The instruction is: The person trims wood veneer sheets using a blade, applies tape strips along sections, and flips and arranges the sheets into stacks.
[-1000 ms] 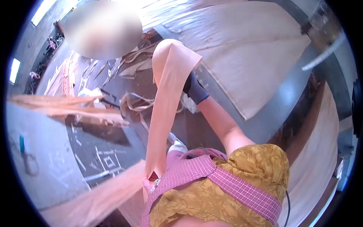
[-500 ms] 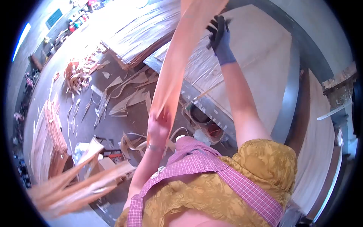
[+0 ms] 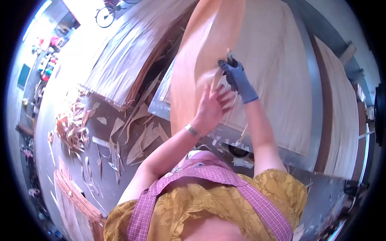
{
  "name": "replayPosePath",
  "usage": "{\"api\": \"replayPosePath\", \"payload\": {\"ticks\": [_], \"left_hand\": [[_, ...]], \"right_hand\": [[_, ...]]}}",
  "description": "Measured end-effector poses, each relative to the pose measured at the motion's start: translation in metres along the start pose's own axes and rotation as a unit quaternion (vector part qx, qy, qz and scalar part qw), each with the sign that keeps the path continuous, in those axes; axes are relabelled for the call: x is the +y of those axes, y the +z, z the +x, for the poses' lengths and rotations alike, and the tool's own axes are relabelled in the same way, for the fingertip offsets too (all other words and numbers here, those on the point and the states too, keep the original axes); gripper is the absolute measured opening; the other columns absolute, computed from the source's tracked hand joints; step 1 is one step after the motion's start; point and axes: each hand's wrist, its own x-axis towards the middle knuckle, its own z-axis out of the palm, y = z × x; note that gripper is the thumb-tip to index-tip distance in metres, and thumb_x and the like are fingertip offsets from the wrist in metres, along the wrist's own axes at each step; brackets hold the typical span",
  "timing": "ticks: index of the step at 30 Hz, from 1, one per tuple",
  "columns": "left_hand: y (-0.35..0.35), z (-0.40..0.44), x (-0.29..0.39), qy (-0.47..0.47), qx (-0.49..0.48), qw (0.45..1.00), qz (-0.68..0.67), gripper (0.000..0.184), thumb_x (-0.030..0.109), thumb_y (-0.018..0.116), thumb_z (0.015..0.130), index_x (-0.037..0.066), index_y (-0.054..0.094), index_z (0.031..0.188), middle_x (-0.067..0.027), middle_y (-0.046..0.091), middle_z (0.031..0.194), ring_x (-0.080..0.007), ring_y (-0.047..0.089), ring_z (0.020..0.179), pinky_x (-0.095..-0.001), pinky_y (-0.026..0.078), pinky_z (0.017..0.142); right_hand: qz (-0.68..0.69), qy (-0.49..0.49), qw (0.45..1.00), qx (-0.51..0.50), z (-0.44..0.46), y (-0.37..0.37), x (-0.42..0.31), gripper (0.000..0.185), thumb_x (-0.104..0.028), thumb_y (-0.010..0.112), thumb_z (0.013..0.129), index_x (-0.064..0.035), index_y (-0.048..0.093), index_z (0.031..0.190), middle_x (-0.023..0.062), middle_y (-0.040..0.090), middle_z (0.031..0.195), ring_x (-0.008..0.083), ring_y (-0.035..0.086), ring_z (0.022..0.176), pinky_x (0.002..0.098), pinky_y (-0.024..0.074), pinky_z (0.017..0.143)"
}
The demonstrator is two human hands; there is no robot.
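A long orange-brown wood veneer sheet [image 3: 187, 76] lies over the left part of a stack of pale veneer sheets [image 3: 277, 80], its right edge curling up. My left hand [image 3: 213, 106], bare with a metal-banded watch [image 3: 193, 130] at the wrist, is beside that edge with its fingers spread and slightly blurred. Just beyond it is my right hand [image 3: 237, 78], in a blue-grey glove with dark fingertips. The gloved fingers are curled together near the veneer's edge; what they hold is too small and blurred to name.
A metal-edged table [image 3: 161, 110] carries the pale stack. To the left stands another veneer pile [image 3: 120, 52], with scraps [image 3: 74, 124] heaped on the floor. A further stack [image 3: 337, 108] stands at the right. Bundled veneer [image 3: 74, 193] lies at lower left.
The veneer strip, earlier raised in front of me by my left hand, now lies across the stack. My left hand has let go and moved right; my right hand has come down and its fingers have closed.
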Motion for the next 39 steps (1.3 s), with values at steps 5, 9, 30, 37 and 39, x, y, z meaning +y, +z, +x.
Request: {"api": "replayPosePath", "payload": {"ticks": [5, 9, 30, 37, 39], "left_hand": [[-0.047, -0.019, 0.087, -0.174, -0.153, 0.957, 0.177, 0.062, 0.053, 0.034, 0.096, 0.004, 0.045, 0.132, -0.0126, 0.059, 0.115, -0.0251, 0.058, 0.104, -0.0396, 0.046, 0.088], [-0.092, 0.002, 0.163, 0.006, 0.04, 0.897, 0.44, 0.052, 0.041, 0.038, 0.099, -0.001, 0.048, 0.128, -0.0134, 0.059, 0.113, -0.0232, 0.058, 0.104, -0.0356, 0.047, 0.086], [-0.276, 0.27, 0.235, -0.06, -0.077, 0.75, 0.654, 0.054, 0.03, 0.064, 0.086, 0.003, 0.045, 0.128, -0.0129, 0.06, 0.111, -0.0218, 0.061, 0.098, -0.035, 0.048, 0.084], [-0.207, 0.463, 0.269, 0.129, -0.014, 0.647, 0.751, 0.056, 0.023, 0.065, 0.08, -0.003, 0.045, 0.125, -0.0224, 0.055, 0.117, -0.0336, 0.052, 0.113, -0.0389, 0.043, 0.093], [-0.227, 0.547, 0.269, 0.156, -0.033, 0.645, 0.747, 0.062, 0.026, 0.063, 0.08, -0.004, 0.042, 0.129, -0.0252, 0.051, 0.126, -0.0362, 0.05, 0.117, -0.0398, 0.04, 0.098]], "right_hand": [[-0.078, 0.059, 0.994, 0.049, 0.099, -0.058, 0.011, 0.029, -0.035, 0.073, 0.078, -0.0112, 0.06, 0.088, -0.0041, 0.053, 0.065, 0.0033, 0.037, 0.042, 0.0196, 0.0278, 0.038], [-0.149, 0.064, 0.981, 0.108, 0.155, -0.07, 0.028, 0.034, -0.038, 0.075, 0.075, -0.0112, 0.059, 0.087, -0.0043, 0.05, 0.062, 0.0075, 0.038, 0.045, 0.0246, 0.0311, 0.042], [-0.549, 0.172, 0.63, 0.522, -0.046, 0.185, 0.174, 0.054, -0.035, 0.07, 0.08, -0.0003, 0.053, 0.118, 0.0212, 0.055, 0.121, 0.0399, 0.054, 0.107, 0.046, 0.0466, 0.086], [-0.458, 0.241, 0.631, 0.577, -0.04, 0.252, 0.191, 0.036, -0.024, 0.07, 0.08, -0.0053, 0.06, 0.11, 0.019, 0.053, 0.124, 0.0369, 0.053, 0.107, 0.0449, 0.0468, 0.085], [-0.443, 0.252, 0.632, 0.584, -0.022, 0.272, 0.185, 0.034, -0.018, 0.072, 0.078, -0.0037, 0.062, 0.108, 0.0182, 0.057, 0.118, 0.0348, 0.056, 0.104, 0.0414, 0.0469, 0.086]]}}
